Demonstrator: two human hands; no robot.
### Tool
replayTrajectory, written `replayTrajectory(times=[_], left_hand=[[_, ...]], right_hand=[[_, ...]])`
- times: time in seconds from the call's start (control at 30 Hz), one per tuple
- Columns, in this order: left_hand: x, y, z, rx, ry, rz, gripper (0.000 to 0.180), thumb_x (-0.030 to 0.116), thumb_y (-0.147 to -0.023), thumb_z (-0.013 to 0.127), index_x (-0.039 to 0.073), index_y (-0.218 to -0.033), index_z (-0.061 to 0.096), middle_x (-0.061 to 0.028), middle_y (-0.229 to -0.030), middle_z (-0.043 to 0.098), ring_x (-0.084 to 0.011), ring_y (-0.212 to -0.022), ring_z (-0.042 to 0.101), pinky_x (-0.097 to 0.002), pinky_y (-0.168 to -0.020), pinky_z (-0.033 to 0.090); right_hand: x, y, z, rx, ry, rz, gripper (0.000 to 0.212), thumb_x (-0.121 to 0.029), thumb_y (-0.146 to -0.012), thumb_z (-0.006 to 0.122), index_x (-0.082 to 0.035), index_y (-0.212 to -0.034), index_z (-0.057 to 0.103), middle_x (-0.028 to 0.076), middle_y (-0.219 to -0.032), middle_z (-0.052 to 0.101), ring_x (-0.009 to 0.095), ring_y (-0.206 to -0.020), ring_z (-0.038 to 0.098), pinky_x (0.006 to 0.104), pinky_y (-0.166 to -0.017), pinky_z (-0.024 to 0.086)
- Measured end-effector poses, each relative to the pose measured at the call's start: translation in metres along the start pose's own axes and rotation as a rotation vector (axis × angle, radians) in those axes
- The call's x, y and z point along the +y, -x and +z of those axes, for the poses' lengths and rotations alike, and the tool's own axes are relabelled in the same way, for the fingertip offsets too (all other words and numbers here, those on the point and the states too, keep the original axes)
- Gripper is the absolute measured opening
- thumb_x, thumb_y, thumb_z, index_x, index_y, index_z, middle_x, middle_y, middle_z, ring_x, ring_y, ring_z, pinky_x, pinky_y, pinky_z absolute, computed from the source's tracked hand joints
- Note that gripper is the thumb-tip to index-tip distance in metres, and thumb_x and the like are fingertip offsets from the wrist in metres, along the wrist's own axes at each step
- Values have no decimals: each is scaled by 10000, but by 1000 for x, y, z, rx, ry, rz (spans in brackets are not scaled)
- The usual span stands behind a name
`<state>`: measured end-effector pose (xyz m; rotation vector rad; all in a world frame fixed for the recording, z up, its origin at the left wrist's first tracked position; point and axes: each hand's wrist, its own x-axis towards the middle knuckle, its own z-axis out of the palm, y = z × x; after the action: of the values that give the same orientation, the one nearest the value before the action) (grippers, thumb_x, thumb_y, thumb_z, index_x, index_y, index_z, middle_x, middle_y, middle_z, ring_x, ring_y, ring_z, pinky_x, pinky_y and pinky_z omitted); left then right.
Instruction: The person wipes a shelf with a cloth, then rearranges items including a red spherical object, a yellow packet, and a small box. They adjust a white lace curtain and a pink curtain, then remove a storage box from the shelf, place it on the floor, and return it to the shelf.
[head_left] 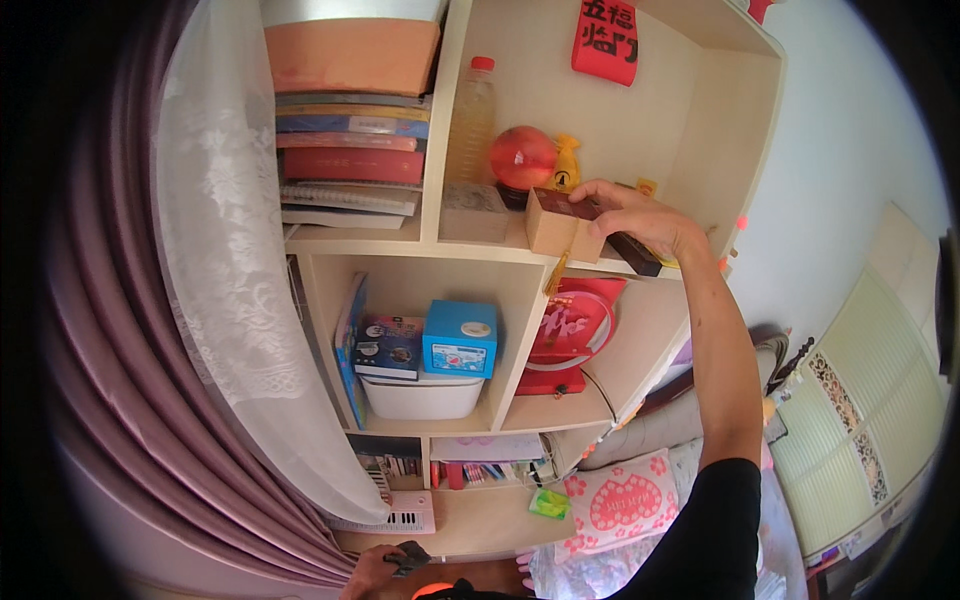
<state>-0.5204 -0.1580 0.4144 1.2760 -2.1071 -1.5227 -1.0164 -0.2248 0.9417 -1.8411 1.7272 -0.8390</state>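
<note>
The left hand (368, 572) has its fingers curled around a dark cloth (410, 558). Beyond, the right hand (642, 218) pinches a tan, brown-topped box (548, 228) at the upper shelf's (488, 251) edge — probably stiff and light, best gripped by its sides.

The right grip (640, 220) clasps a box (552, 232) on a shelf (485, 253), the left grip (371, 572) a dark cloth (411, 557).

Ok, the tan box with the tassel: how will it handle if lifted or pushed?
The tan box looks stiff, given its straight edges. Its flat faces suggest sliding rather than rolling. The gold tassel hangs loose, so it would probably swing.
</note>
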Motion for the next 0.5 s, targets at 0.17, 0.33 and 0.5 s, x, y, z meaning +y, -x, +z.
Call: replayTrajectory(times=[0.17,0.33,0.5], left_hand=[[19,-7,-2,-14,84,54,340,8,-747,589,49,-1061,713,-135,-912,710,-188,-777,681,-328,-706,545],[54,-16,-14,-58,72,-78,339,0,-752,589,66,-1060,713,-115,-916,705,-196,-814,669,-319,-730,538],[74,-22,-16,-54,61,13,337,10,-758,621,82,-1074,712,-133,-1015,716,-268,-966,688,-331,-862,530]], right_hand=[[-3,-2,1,12,72,-10,601,-302,-771,645,-120,-1332,530,80,-1209,537,200,-1147,488,300,-1021,361],[-5,-1,7,38,101,-77,555,-312,-817,617,-121,-1333,546,83,-1305,548,234,-1222,489,323,-1073,353],[-5,1,14,102,222,-77,546,-364,-859,622,-133,-1347,546,97,-1375,545,281,-1285,483,368,-1100,360]])
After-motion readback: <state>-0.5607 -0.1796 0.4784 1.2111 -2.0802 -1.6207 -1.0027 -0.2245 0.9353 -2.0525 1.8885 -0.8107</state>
